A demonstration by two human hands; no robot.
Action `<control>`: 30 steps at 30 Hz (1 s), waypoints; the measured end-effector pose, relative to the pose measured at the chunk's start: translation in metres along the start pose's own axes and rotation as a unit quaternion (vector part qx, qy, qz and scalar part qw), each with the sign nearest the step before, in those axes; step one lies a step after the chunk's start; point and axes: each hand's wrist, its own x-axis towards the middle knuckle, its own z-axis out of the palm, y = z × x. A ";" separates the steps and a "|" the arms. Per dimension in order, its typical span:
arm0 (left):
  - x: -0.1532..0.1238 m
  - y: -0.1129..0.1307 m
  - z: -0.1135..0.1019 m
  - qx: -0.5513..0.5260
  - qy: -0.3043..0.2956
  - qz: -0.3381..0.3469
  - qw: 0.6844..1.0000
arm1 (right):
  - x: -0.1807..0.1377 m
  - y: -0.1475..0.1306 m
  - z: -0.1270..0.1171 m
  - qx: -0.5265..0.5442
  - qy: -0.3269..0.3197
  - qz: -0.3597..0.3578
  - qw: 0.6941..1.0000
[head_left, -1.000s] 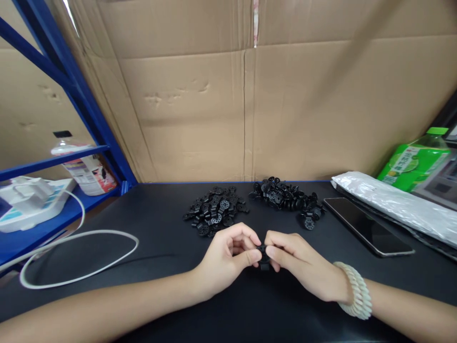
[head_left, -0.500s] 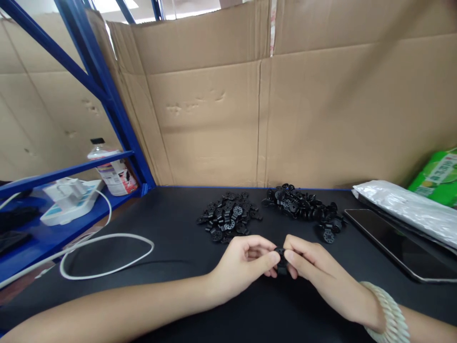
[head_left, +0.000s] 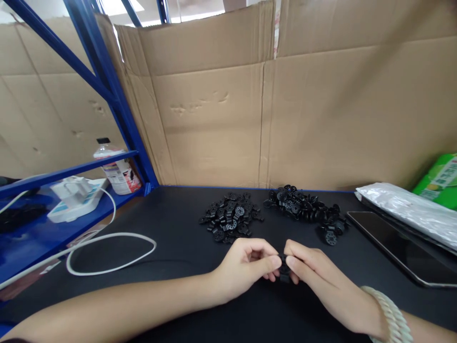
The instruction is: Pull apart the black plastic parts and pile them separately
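Note:
Between my two hands is a small black plastic part (head_left: pixel 284 275), mostly covered by the fingers. My left hand (head_left: pixel 250 264) pinches its left side with thumb and fingertips. From the right, my right hand (head_left: pixel 314 269) grips the same part, thumb in front and fingers curled behind. Beyond my left hand lies a pile of small black parts with round perforated discs (head_left: pixel 232 216). A second pile of glossy black round pieces (head_left: pixel 303 205) is farther right, and one perforated disc piece (head_left: pixel 330 237) lies at its near end.
On the right are a dark phone or tablet (head_left: pixel 400 247), a silvery plastic package (head_left: pixel 410 209) and a green packet (head_left: pixel 437 181). A white cable (head_left: pixel 107 234) loops at left, near a power strip (head_left: pixel 76 202) and bottle (head_left: pixel 117 171) on the blue shelf (head_left: pixel 32 243). Cardboard (head_left: pixel 214 119) walls the back.
The camera view has shifted slightly, so the surroundings sit a little farther right. Both hands keep hold of the small black part, with the fingers barely changed.

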 end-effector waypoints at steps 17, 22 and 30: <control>0.001 0.001 0.001 0.026 -0.002 0.002 1.000 | 0.003 0.001 -0.002 0.053 -0.003 -0.030 0.998; 0.001 0.000 0.003 0.042 0.023 0.030 0.998 | 0.004 0.004 -0.005 0.043 -0.010 -0.030 0.999; 0.013 0.030 -0.027 0.270 0.156 0.186 0.932 | 0.004 0.000 -0.012 0.034 -0.040 -0.027 0.998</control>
